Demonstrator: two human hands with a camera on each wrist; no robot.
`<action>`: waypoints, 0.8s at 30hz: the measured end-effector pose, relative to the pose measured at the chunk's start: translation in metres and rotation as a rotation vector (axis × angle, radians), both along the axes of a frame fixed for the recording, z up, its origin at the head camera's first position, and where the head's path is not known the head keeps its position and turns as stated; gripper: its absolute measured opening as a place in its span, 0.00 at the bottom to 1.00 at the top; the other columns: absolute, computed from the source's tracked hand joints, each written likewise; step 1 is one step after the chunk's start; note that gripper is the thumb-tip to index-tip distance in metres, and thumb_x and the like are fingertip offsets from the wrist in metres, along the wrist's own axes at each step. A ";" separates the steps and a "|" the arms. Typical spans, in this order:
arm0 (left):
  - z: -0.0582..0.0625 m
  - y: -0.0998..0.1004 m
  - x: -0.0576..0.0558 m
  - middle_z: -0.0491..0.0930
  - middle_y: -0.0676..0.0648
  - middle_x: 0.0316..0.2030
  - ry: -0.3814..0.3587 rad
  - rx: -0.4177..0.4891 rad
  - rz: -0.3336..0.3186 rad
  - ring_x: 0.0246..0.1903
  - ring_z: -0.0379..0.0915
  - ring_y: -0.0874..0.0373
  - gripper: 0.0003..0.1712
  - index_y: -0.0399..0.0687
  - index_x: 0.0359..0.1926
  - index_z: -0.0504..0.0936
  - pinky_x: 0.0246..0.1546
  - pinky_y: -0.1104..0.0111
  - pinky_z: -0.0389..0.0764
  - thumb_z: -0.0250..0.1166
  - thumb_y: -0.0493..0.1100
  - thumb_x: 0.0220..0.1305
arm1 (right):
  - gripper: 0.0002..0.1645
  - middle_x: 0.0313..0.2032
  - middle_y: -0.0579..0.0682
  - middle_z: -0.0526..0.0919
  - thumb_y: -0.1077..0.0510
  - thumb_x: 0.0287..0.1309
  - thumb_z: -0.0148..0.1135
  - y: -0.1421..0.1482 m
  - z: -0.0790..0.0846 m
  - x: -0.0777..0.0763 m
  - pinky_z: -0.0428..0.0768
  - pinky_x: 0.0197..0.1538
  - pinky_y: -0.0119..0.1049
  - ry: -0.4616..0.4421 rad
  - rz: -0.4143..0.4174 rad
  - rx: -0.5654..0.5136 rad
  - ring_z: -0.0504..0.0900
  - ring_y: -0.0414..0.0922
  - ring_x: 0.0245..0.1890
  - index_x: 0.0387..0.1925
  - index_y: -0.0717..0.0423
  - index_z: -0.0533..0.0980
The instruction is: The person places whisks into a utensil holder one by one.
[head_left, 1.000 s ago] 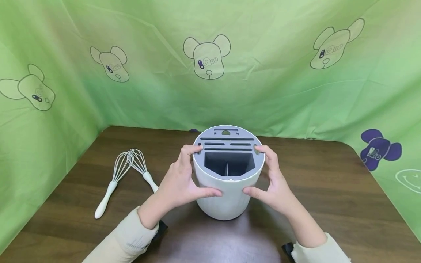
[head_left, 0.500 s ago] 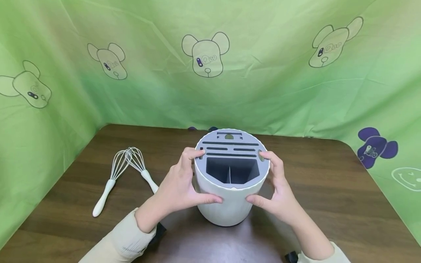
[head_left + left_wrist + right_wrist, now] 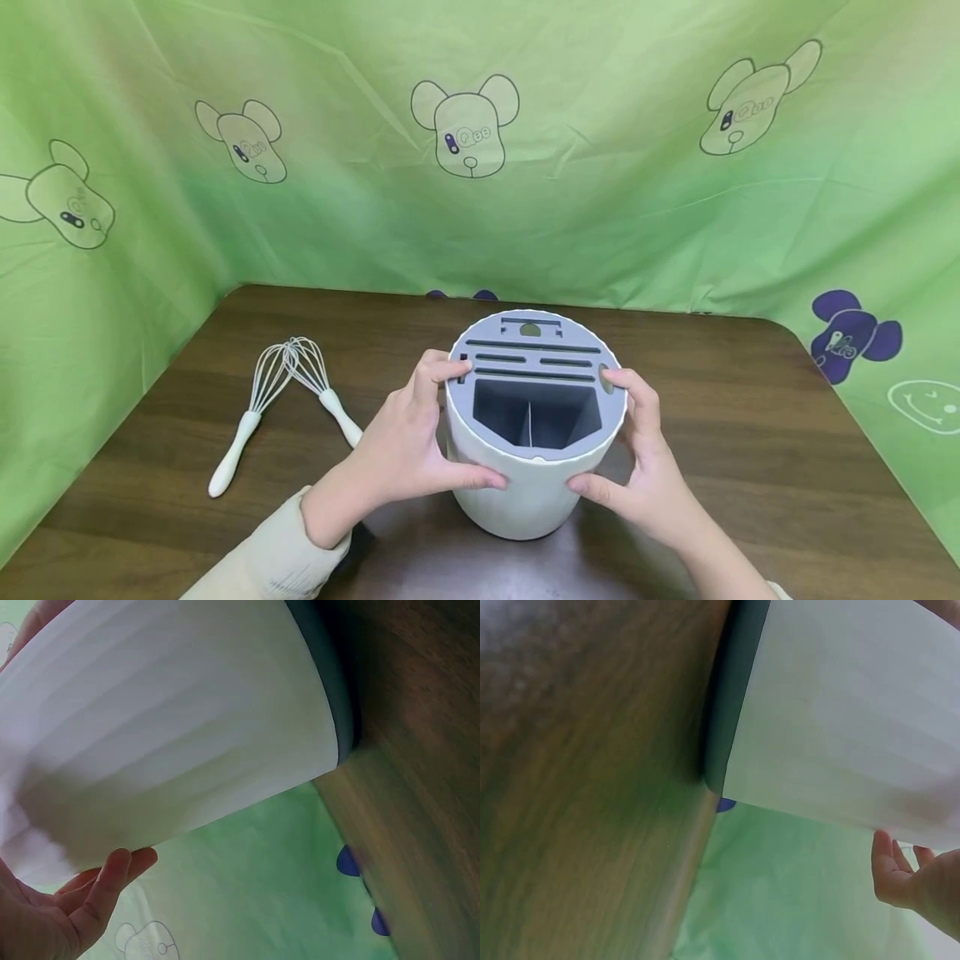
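Both hands hold a white round knife holder (image 3: pixel 517 508) with a grey slotted top, upright before me in the head view. On its left side my left hand (image 3: pixel 401 454) grips it, index finger on the top rim and thumb on the front wall. My right hand (image 3: pixel 660 487) grips the right side the same way, index fingertip at an oval hole. Two wrist views show the white wall (image 3: pixel 187 712) and dark base (image 3: pixel 731 697) close to the tabletop; whether the base touches it I cannot tell.
Two white whisks lie on the brown wooden table (image 3: pixel 750 433) to the left: one whisk (image 3: pixel 235 454) in full, the other whisk (image 3: pixel 339 414) partly behind my left arm. A green curtain (image 3: pixel 615 208) with printed mouse heads stands behind and along the sides.
The knife holder has moved toward me and slightly right, with both hands still gripping it. The whisks keep their place on the table; the view has shifted a little.
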State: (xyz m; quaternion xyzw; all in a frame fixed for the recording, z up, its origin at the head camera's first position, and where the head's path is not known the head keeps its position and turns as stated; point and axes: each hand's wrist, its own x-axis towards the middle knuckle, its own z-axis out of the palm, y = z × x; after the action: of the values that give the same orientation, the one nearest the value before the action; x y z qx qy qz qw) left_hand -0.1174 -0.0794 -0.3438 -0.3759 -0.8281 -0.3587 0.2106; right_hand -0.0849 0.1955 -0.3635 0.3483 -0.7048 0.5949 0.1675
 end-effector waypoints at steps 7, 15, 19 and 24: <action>0.001 -0.001 0.008 0.68 0.50 0.59 -0.011 -0.026 0.013 0.47 0.80 0.55 0.63 0.50 0.62 0.55 0.41 0.64 0.83 0.82 0.68 0.32 | 0.63 0.65 0.50 0.69 0.58 0.44 0.80 0.001 0.000 0.007 0.65 0.63 0.29 -0.001 0.001 0.006 0.71 0.40 0.63 0.70 0.69 0.45; 0.011 -0.005 0.012 0.68 0.52 0.60 -0.040 -0.113 0.051 0.32 0.76 0.59 0.63 0.51 0.64 0.55 0.33 0.69 0.80 0.79 0.71 0.34 | 0.67 0.73 0.52 0.58 0.61 0.33 0.84 0.011 0.023 0.013 0.54 0.72 0.25 -0.046 -0.149 0.281 0.53 0.44 0.76 0.71 0.63 0.52; 0.017 -0.008 0.012 0.69 0.54 0.59 -0.076 -0.163 0.062 0.27 0.73 0.60 0.63 0.52 0.66 0.54 0.29 0.71 0.77 0.77 0.72 0.37 | 0.71 0.79 0.52 0.47 0.51 0.33 0.85 0.013 0.041 0.013 0.43 0.79 0.50 -0.034 -0.226 0.438 0.34 0.53 0.80 0.75 0.57 0.53; 0.019 -0.010 0.012 0.72 0.54 0.56 -0.129 -0.196 0.088 0.27 0.74 0.61 0.64 0.55 0.68 0.54 0.30 0.70 0.78 0.77 0.73 0.37 | 0.70 0.79 0.53 0.49 0.36 0.36 0.81 0.013 0.060 0.010 0.48 0.64 0.81 0.067 -0.274 0.571 0.37 0.55 0.80 0.75 0.57 0.56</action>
State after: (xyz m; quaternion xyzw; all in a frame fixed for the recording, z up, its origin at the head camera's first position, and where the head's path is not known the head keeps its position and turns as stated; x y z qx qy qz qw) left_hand -0.1058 -0.0895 -0.3246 -0.3339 -0.8867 -0.2899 0.1350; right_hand -0.0747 0.2088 -0.3036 0.3027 -0.8778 0.3329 0.1646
